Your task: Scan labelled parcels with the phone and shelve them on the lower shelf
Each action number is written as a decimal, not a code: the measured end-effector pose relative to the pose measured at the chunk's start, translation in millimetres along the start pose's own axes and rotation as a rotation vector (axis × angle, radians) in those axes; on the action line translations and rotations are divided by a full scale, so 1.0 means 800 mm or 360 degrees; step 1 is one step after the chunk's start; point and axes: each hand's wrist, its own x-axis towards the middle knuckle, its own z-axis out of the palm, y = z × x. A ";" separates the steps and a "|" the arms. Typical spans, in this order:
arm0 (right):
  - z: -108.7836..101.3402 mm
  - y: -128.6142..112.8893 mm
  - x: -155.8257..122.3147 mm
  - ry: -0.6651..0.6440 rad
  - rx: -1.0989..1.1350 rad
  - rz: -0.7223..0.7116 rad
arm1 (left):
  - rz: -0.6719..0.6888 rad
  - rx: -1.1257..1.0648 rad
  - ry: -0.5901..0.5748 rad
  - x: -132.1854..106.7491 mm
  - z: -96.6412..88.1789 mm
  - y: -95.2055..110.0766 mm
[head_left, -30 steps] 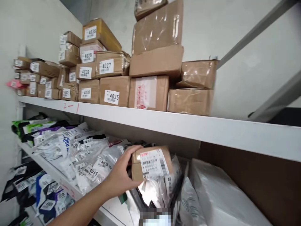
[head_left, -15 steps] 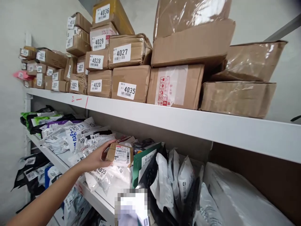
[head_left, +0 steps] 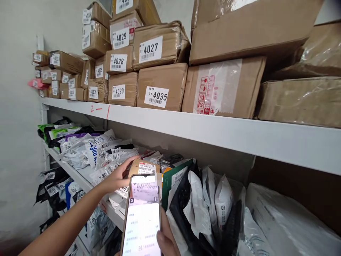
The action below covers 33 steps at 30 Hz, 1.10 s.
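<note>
My left hand (head_left: 118, 177) grips a small brown cardboard box (head_left: 135, 166) by its left side, over the lower shelf. The box carries a white barcode label (head_left: 147, 167) on its front. In my right hand (head_left: 168, 236) is a smartphone (head_left: 142, 217), upright, its lit screen facing me with lines of text and a camera picture at the top. The phone stands in front of the box and hides its lower part. White plastic mailers lie below and left of the box, and a green flat parcel (head_left: 167, 181) stands just right of it.
An upper white shelf (head_left: 165, 119) crosses the view, loaded with numbered cardboard boxes such as one marked 4035 (head_left: 162, 85). Upright white mailers (head_left: 201, 206) and a large white-wrapped parcel (head_left: 287, 220) fill the lower right. Black bags (head_left: 52, 185) lie on a shelf further down.
The phone has risen into view in front of the box, in my right hand. My left hand stays on the box. The view has shifted closer to the shelves.
</note>
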 end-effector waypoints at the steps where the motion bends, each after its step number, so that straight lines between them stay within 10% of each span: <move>1: 0.003 0.002 0.004 -0.0006 0.0036 0.0005 | 0.0022 0.0000 0.0011 0.000 0.000 -0.001; 21: 0.025 -0.012 0.002 0.0106 -0.0009 0.0069 | 0.0148 0.0017 -0.0013 0.005 -0.001 -0.009; 33: 0.029 -0.049 -0.013 -0.0265 -0.0023 0.0336 | 0.0136 -0.0005 0.0017 0.006 -0.004 -0.020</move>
